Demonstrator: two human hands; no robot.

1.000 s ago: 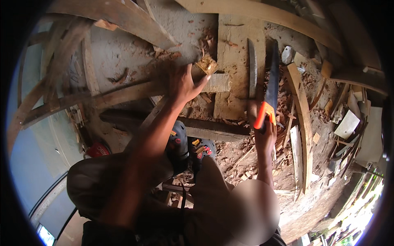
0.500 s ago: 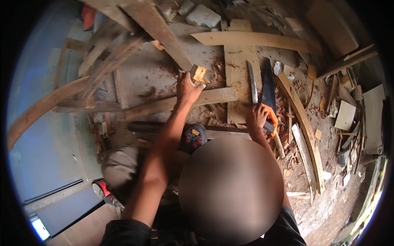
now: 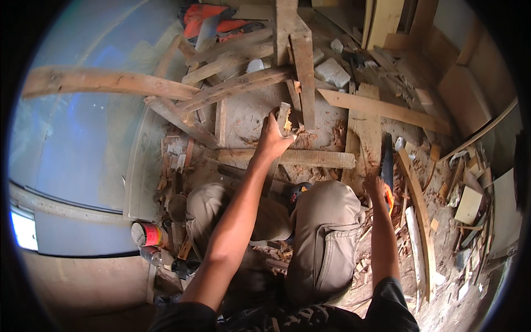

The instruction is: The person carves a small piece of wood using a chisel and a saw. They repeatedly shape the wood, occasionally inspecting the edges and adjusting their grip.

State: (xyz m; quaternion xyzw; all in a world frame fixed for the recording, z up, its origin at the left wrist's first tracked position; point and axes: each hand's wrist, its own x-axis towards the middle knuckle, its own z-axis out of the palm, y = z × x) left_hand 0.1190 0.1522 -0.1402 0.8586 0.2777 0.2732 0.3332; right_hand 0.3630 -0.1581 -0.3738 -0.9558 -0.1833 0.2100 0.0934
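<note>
In the head view, the left hand (image 3: 271, 139) is in the middle, grasping a stick (image 3: 284, 116). The top end of the stick pokes up past the fingers. It looks rough, with a yellow chipped patch. The stick is above the beam (image 3: 315, 159), which lies from left to right across the floor (image 3: 246, 119).

The right hand (image 3: 376, 188) is over on the right, just beside the saw (image 3: 388, 160). I cannot tell if it is grasping the saw or some other thing, because its fingers are mostly hidden. The saw has a dark blade that points to the far side and an orange handle, partly behind the hand.

A flat plank (image 3: 366, 124) lies near the saw, on its left. A bent board (image 3: 418, 221) is on the right, with a white strip (image 3: 414, 238) beside it. Wood chips are on the floor close by.

The person's knees (image 3: 326, 213) are bent, on the near side. To the left is a can (image 3: 146, 234) with a red side, tipped over. A blue wall (image 3: 83, 144) stands behind it. At the far side are a white stone (image 3: 332, 72) and an orange cloth (image 3: 193, 19).
</note>
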